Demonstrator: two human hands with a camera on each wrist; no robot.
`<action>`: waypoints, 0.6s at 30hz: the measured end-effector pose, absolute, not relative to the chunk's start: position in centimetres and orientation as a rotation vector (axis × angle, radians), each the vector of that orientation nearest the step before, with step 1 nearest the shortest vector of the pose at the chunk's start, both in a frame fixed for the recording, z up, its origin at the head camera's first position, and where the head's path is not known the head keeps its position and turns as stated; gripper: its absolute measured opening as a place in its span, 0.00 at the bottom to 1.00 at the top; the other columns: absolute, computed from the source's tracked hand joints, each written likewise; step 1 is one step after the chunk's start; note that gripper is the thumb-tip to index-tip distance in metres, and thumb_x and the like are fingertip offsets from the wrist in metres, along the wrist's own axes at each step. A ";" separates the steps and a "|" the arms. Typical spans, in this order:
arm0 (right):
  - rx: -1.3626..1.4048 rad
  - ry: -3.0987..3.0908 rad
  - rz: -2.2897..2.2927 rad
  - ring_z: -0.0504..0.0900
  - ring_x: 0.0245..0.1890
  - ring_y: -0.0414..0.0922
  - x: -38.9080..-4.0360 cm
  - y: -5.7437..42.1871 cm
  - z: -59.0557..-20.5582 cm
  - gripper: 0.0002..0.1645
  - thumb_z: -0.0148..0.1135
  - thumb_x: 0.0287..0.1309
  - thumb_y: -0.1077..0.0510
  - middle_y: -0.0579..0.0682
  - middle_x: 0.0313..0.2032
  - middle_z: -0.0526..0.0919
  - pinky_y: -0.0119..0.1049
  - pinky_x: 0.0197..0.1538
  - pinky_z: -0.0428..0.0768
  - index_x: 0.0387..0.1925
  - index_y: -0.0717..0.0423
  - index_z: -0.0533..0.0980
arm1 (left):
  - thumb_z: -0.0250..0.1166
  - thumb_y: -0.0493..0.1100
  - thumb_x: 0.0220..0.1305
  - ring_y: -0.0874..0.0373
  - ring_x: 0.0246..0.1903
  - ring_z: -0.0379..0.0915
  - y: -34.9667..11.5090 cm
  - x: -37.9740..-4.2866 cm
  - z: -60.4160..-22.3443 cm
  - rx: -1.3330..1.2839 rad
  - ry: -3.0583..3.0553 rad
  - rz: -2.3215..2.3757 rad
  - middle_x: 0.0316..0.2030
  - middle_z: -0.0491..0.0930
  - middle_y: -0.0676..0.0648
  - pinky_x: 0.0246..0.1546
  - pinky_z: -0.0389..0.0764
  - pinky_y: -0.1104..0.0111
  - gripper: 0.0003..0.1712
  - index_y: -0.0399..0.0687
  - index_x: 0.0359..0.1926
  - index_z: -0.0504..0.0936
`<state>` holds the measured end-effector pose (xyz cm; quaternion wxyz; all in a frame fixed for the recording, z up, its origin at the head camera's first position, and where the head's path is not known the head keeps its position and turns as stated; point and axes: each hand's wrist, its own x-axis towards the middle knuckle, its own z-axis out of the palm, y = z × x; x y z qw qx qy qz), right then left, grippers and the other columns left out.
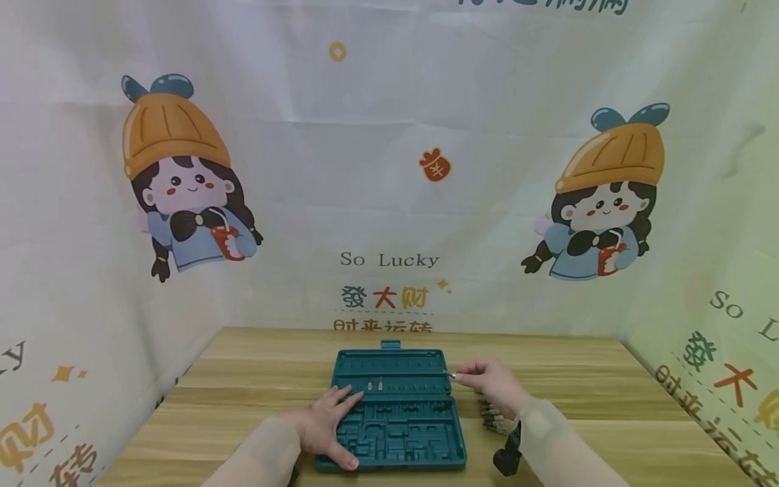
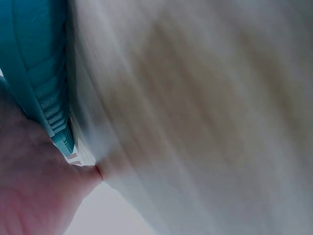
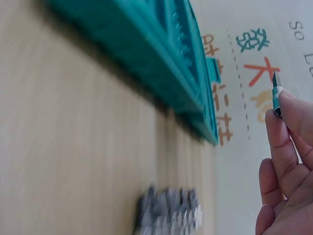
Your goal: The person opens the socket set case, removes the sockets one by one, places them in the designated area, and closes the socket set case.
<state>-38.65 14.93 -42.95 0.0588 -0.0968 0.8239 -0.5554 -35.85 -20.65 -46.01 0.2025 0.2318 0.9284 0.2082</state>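
A teal plastic tool case (image 1: pixel 402 433) lies unfolded on the table, its inside moulded with slots and recesses. My left hand (image 1: pixel 325 419) rests with spread fingers on the case's left side, thumb near its front edge. Two small metal bits (image 1: pixel 375 384) stand in the upper half's slot row. Between thumb and forefinger, my right hand (image 1: pixel 496 383) pinches a small metal screwdriver bit (image 3: pixel 277 93) with a narrow pointed end. In the head view that hand is right at the upper half's right edge. In the left wrist view, the case's side wall (image 2: pixel 36 73) shows beside my palm.
A cluster of metal bits (image 1: pixel 493 416) lies right of the case, partly hidden under my right forearm; the right wrist view shows this pile (image 3: pixel 168 215) blurred. The wooden table (image 1: pixel 255 365) meets a printed cloth backdrop (image 1: pixel 292 169) behind and at both sides.
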 end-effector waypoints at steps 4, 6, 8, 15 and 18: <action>-0.246 2.498 -1.655 0.77 0.43 0.52 -37.7 16.5 -43.0 0.11 0.63 0.62 0.58 0.55 0.40 0.80 0.49 0.48 0.74 0.38 0.64 0.78 | 0.67 0.78 0.40 0.41 0.73 0.33 -20.8 -36.2 -46.6 0.643 2.595 0.565 0.75 0.42 0.48 0.61 0.51 0.35 0.65 0.71 0.75 0.46; -0.203 2.519 -1.628 0.76 0.41 0.51 -37.2 17.1 -43.1 0.10 0.64 0.61 0.57 0.54 0.39 0.80 0.47 0.44 0.75 0.37 0.63 0.79 | 0.66 0.79 0.38 0.42 0.73 0.33 -20.9 -36.3 -46.8 0.640 2.595 0.561 0.75 0.42 0.49 0.61 0.51 0.35 0.65 0.74 0.75 0.45; -0.170 2.548 -1.608 0.75 0.39 0.50 -36.8 17.6 -43.1 0.10 0.66 0.59 0.57 0.52 0.37 0.80 0.45 0.41 0.74 0.36 0.62 0.79 | 0.66 0.79 0.38 0.43 0.73 0.32 -20.9 -36.4 -46.9 0.634 2.585 0.570 0.75 0.42 0.50 0.61 0.50 0.35 0.65 0.74 0.75 0.46; -0.284 2.565 -1.586 0.76 0.38 0.44 -35.7 19.7 -44.1 0.10 0.66 0.58 0.60 0.50 0.36 0.81 0.42 0.43 0.75 0.36 0.65 0.79 | 0.69 0.75 0.42 0.40 0.73 0.33 -20.8 -36.4 -46.6 0.659 2.582 0.591 0.75 0.43 0.45 0.61 0.51 0.34 0.64 0.66 0.76 0.47; -0.299 2.599 -1.558 0.75 0.38 0.44 -35.2 20.4 -44.4 0.10 0.67 0.56 0.61 0.50 0.35 0.81 0.41 0.44 0.73 0.35 0.66 0.78 | 0.68 0.75 0.43 0.40 0.73 0.33 -20.9 -36.4 -46.7 0.657 2.590 0.584 0.75 0.42 0.45 0.61 0.51 0.35 0.64 0.66 0.76 0.47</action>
